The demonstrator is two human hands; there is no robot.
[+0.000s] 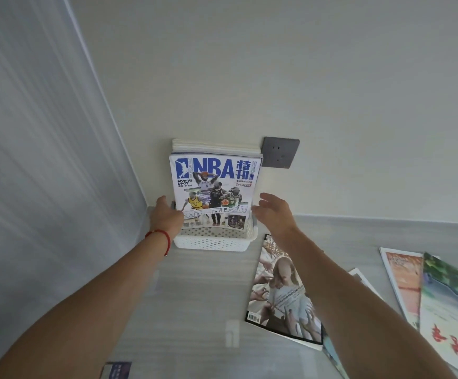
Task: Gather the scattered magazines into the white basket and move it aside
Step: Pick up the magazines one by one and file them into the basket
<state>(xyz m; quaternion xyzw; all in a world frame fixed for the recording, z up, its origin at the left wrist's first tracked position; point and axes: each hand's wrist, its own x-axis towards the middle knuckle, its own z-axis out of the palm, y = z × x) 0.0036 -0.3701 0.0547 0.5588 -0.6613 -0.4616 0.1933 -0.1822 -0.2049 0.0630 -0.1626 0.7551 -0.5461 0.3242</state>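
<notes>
**Magazines going into the basket, more waiting on the table**

The person is working on the gathering step. The left hand (167, 214) is pressing on the left edge of the front magazine (213, 188), the one with the blue sports cover, and seems to be steadying it; the fingers are curled around that edge. The right hand (273, 213) is hovering just beside the right edge of the same magazine, fingers spread wide and holding nothing.

The white basket (214, 242) is sitting between the two hands, against the wall. A stack of magazines is standing upright in it, leaning back on the wall, with the sports one at the front.

The task is probably not finished. Below the right forearm a magazine with a woman on the cover (279, 294) is lying flat on the table, and further to the right more covers (446, 305) are overlapping each other. The next move is likely calling for the right hand to go back for these, while the stack is kept from tipping forward.
</notes>
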